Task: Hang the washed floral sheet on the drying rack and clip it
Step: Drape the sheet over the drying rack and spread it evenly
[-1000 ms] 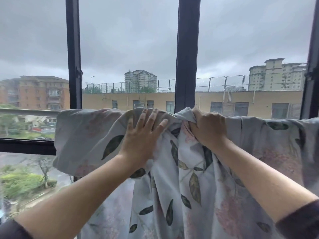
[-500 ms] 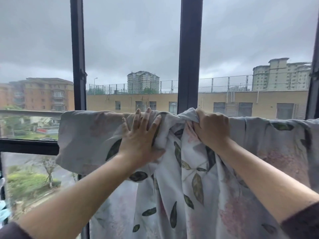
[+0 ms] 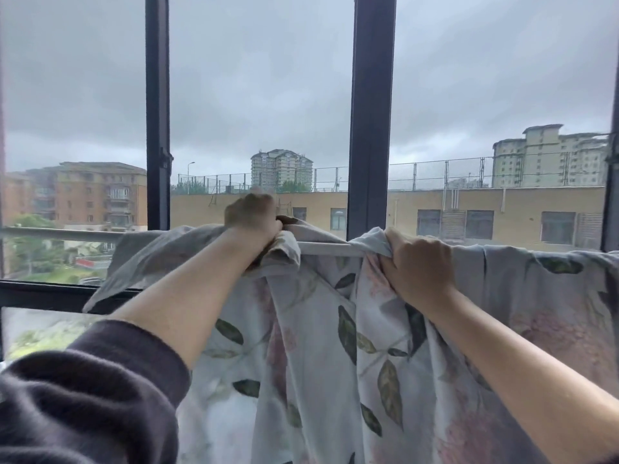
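Spreading step in hand, judging by bunched cloth; clipping not yet begun. Floral sheet (image 3: 335,346) draped over rack rail (image 3: 330,248), hanging on near side, short bare rail showing between hands. Left hand (image 3: 253,217) clenched on gathered fabric atop rail; right hand (image 3: 417,266) grasping fold just right of gap. Next move likely: slide bunches flat along rail; no clips visible.
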Available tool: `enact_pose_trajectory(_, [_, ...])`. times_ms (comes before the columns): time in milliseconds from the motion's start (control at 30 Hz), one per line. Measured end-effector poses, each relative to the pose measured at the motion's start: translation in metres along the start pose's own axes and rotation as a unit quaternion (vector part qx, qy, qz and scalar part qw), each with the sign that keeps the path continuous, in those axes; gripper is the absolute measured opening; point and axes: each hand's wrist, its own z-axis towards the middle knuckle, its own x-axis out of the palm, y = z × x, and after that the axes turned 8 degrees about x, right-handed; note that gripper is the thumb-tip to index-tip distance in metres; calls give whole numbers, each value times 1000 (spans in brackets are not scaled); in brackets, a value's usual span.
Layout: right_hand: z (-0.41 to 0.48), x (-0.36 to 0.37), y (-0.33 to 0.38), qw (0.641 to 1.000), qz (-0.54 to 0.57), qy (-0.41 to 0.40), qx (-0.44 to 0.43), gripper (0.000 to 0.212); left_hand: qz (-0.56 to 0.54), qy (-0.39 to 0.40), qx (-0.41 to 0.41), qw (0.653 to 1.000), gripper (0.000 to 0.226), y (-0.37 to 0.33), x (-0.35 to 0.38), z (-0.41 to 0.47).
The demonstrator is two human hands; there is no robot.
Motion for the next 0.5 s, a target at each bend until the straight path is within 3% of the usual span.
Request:
enact_pose_trajectory(67, [-1,2,-2,1000,-9,6,-2,33,63,-38,-4,997,18,-6,-2,-1])
enact_pose_trajectory(200, [-1,7,-6,1000,-5,27,-1,30,-19,-182,111,977,37,-24,2,-38])
enact_pose_trajectory(267, [-1,8,-5,1000,-3,23,0,29,-23,-196,208,958,44,-30,10,-68])
enact_pose_trajectory(333, [-1,7,-2,1000,-5,7,-5,29,38,-147,252,956,49,-21,20,-80])
enact_pose_trajectory(433, [-1,6,4,1000,1,-12,-13,34,5,-91,116,989,49,13,15,-55])
enact_pose_trajectory(500, [0,6,7,1000,11,-16,-8,36,51,-112,10,992,42,37,13,-39])
